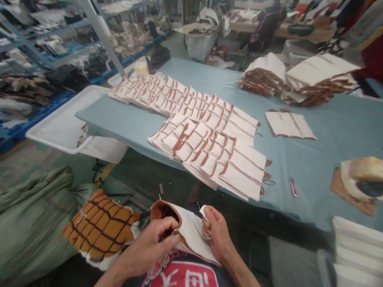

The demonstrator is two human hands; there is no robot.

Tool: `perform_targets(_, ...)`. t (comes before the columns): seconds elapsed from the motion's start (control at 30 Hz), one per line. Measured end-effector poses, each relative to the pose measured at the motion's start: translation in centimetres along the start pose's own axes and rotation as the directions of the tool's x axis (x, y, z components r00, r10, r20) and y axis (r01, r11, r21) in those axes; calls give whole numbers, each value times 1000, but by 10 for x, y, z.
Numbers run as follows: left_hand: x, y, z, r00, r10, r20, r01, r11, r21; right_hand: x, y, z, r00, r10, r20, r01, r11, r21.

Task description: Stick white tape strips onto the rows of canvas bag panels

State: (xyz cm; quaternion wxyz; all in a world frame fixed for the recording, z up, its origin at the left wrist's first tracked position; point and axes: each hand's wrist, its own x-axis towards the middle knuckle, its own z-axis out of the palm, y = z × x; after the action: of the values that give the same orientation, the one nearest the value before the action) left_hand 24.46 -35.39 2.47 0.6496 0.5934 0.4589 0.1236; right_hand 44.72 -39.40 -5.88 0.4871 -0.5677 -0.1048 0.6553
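A cream fabric piece with a brown inside lies across my lap, its brown-edged opening turned toward the upper left. My left hand pinches the brown edge of that opening between thumb and fingers. Over the piece's right part, my right hand is closed, with a small white bit showing at its fingertips. What this white bit is, and whether it joins the cream piece, I cannot tell. Part of the opening's inside is in shadow.
Overlapping rows of cream pieces with brown edges cover the middle of the blue table. A single piece, a small pink cutter and stacked pieces lie rightward. An orange checked cushion-like piece sits at left.
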Motion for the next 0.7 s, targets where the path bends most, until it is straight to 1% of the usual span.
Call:
perform_targets(0.1, 8, -1, -3, 991, 14, -130, -14, 1000, 2, 6, -16, 5, 998, -30, 53, 38, 989, -141)
perform_targets(0.17, 15, 5, -3, 974, 24, -223, -26, 1000, -4, 6, -38, 9, 992, -96, 87, 113, 967, -227)
perform_targets(0.23, 20, 17, -2, 955, 43, -294, -62, 997, -56, 3, -70, 14, 972, -195, 132, 226, 930, -290)
perform_targets(0.3, 22, 33, -2, 933, 68, -353, -114, 987, -111, -8, -107, 19, 933, -295, 206, 350, 875, -335)
perform_targets(0.33, 22, 41, -3, 923, 84, -375, -140, 982, -126, -16, -125, 22, 915, -305, 264, 386, 855, -348)
perform_targets(0.4, 21, 58, -3, 905, 117, -408, -184, 975, -128, -36, -156, 29, 879, -277, 389, 429, 815, -389)
perform_targets(0.43, 20, 66, -4, 899, 138, -416, -206, 971, -124, -45, -167, 33, 849, -260, 459, 466, 779, -420)
perform_targets(0.47, 19, 73, -4, 893, 165, -418, -232, 966, -113, -54, -176, 38, 809, -272, 521, 530, 722, -444)
perform_targets(0.5, 18, 79, -3, 885, 199, -421, -262, 960, -97, -60, -183, 43, 755, -326, 569, 618, 643, -452)
perform_targets(0.53, 17, 86, -3, 872, 232, -430, -291, 953, -77, -64, -188, 48, 689, -390, 610, 706, 551, -445)
perform_targets(0.6, 15, 96, 0, 836, 288, -468, -339, 940, -28, -66, -193, 56, 548, -526, 650, 836, 361, -413)
perform_targets(0.63, 14, 100, 1, 815, 300, -496, -350, 937, -8, -65, -195, 59, 494, -569, 657, 869, 290, -402)
perform_targets(0.67, 14, 103, 3, 798, 301, -522, -354, 935, -4, -65, -196, 61, 457, -598, 658, 886, 241, -397)
perform_targets(0.7, 14, 105, 5, 791, 292, -538, -357, 934, -17, -64, -198, 62, 438, -617, 654, 893, 212, -397)
